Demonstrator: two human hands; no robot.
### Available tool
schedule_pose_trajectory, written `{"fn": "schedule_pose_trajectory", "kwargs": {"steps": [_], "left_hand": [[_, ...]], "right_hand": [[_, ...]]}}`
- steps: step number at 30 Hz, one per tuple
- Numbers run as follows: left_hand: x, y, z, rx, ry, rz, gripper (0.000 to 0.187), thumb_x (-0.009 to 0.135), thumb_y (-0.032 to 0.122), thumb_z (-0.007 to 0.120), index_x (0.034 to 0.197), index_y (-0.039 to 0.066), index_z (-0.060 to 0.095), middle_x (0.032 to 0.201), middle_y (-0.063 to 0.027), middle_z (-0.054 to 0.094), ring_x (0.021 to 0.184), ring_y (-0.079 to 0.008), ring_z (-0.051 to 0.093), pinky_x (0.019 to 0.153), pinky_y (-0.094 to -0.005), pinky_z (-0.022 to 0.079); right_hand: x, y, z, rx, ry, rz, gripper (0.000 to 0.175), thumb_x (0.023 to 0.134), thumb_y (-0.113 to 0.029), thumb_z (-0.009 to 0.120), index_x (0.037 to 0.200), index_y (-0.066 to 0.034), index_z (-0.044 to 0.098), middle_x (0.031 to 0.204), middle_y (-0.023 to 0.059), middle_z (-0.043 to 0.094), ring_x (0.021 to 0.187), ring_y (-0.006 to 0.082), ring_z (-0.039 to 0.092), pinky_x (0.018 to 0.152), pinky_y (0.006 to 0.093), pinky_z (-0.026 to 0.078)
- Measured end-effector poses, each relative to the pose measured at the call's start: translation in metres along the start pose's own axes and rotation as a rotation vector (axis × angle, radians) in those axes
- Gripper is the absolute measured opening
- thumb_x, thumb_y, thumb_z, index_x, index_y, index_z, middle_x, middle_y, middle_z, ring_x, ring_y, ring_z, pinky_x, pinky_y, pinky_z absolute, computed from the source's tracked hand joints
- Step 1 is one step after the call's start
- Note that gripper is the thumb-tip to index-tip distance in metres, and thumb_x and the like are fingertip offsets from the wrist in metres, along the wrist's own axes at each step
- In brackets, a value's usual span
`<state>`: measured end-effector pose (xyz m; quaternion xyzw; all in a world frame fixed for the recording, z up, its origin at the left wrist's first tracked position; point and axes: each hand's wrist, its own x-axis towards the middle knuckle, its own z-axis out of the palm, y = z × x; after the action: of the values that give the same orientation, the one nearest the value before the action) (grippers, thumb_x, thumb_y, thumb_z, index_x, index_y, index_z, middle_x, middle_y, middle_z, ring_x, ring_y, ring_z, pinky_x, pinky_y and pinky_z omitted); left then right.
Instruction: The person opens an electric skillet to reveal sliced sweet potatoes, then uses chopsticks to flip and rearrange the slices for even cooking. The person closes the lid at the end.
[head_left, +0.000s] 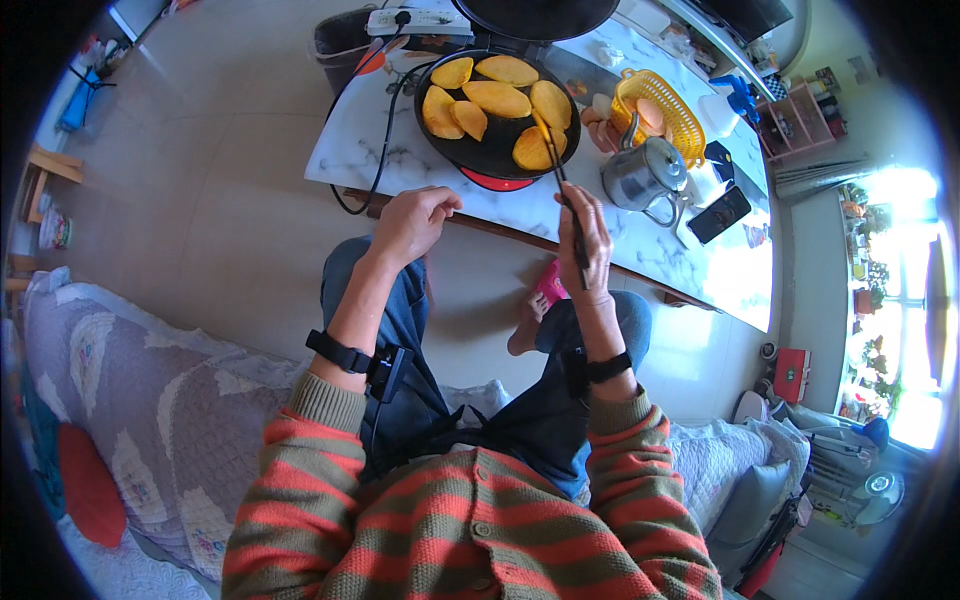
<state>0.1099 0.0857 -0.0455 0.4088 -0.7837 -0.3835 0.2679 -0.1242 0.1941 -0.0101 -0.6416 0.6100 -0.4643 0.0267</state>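
Note:
My right hand (585, 232) grips a pair of dark chopsticks (557, 165) over the table's front edge. Their tips reach the right side of a round black electric griddle (495, 146), by a yellow slice (530, 152); whether they pinch it cannot be told. Several more yellow slices of food, such as the long one (496, 99), lie flat on the hot plate. The griddle's dark lid (536, 16) is raised at the back. Just left of the griddle's red front handle (496, 180), my left hand (411, 221) hovers near the table edge, fingers curled in and holding nothing visible.
On the marble-patterned table (352, 146), a metal pot (645, 174) stands right of the griddle, before a yellow plastic basket (664, 105) with eggshells. A phone (718, 215) rests farther right. A black cord (388, 135) hangs over the left edge near a power strip (420, 22).

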Motion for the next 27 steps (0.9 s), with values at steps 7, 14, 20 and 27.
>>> {"fn": "schedule_pose_trajectory", "kwargs": {"steps": [7,14,20,27], "left_hand": [[0.000,-0.001,0.000,0.019,0.003,0.018,0.016,0.091,0.003,0.060,0.100,0.010,0.071,0.096,-0.0101,0.074,0.085,-0.0311,0.070,0.074,-0.0398,0.055],[0.000,-0.003,0.003,-0.001,0.030,0.075,0.025,0.091,-0.005,0.053,0.103,0.006,0.072,0.087,-0.0085,0.073,0.075,-0.0185,0.069,0.069,-0.0310,0.055],[0.001,-0.007,0.003,-0.017,-0.006,-0.007,0.022,0.089,0.001,0.057,0.102,0.010,0.072,0.094,-0.0109,0.074,0.084,-0.0306,0.070,0.074,-0.0384,0.055],[0.001,-0.007,0.003,-0.029,0.001,0.019,0.024,0.091,-0.006,0.055,0.104,0.005,0.072,0.085,-0.0064,0.072,0.070,-0.0143,0.066,0.069,-0.0279,0.054]], "right_hand": [[0.004,-0.009,0.003,-0.040,0.026,0.001,0.028,0.101,0.000,0.054,0.128,0.0008,0.060,0.117,0.0187,0.064,0.102,0.0284,0.069,0.088,0.0355,0.055],[0.029,-0.001,0.005,-0.079,-0.011,-0.033,0.032,0.099,-0.002,0.057,0.131,-0.0004,0.056,0.123,0.0250,0.059,0.106,0.0442,0.064,0.089,0.0438,0.054],[0.034,-0.006,0.046,-0.082,-0.081,-0.055,0.034,0.095,-0.004,0.059,0.128,0.0024,0.054,0.116,0.0262,0.059,0.099,0.0475,0.063,0.083,0.0485,0.055],[0.039,-0.010,0.063,-0.123,-0.087,-0.003,0.042,0.091,-0.001,0.059,0.132,0.0011,0.051,0.118,0.0267,0.057,0.095,0.0488,0.063,0.079,0.0508,0.055]]}}
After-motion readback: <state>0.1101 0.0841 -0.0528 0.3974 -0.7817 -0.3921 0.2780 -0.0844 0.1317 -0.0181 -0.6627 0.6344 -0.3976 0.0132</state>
